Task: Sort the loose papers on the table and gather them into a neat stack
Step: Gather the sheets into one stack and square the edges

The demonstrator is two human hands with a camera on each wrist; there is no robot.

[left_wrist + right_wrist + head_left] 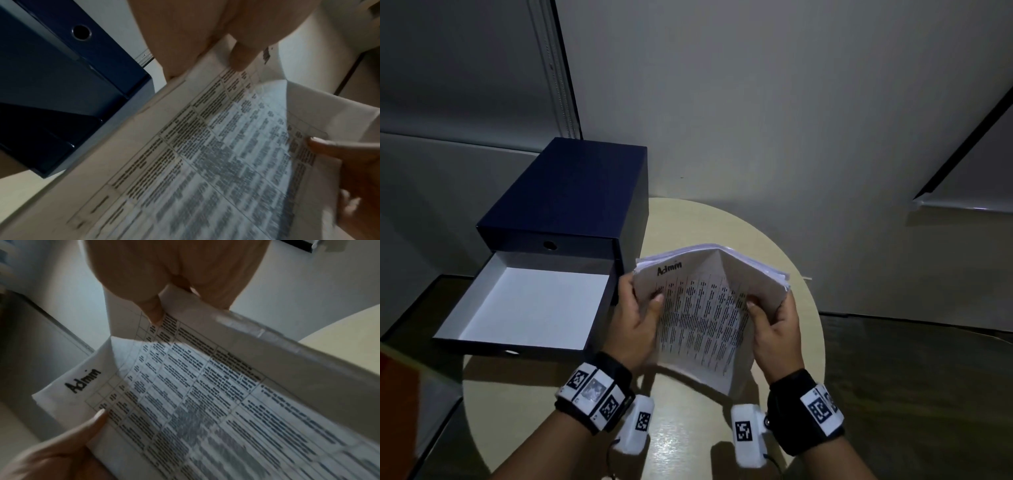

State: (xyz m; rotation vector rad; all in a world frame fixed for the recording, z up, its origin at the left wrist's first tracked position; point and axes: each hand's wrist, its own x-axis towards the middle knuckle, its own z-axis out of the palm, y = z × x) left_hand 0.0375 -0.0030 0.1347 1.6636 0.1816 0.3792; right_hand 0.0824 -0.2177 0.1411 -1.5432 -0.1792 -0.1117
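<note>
A bundle of printed papers (702,315) is held above the round table (681,425), its top sheet a table of text with "Admin" handwritten at the corner. The bundle bends into a trough between both hands. My left hand (640,308) grips its left edge, thumb on the printed face. My right hand (770,315) grips the right edge, thumb on top. The left wrist view shows the papers (205,162) with my left thumb (242,55) pressing them. In the right wrist view the papers (205,394) carry my right thumb (152,311). The fingers under the sheets are hidden.
A dark blue drawer box (571,198) stands on the table's left, its lower drawer (524,308) pulled out with a white bare inside. A grey wall rises behind the table. A dark floor lies to the right. A coloured object (400,387) sits at the far left.
</note>
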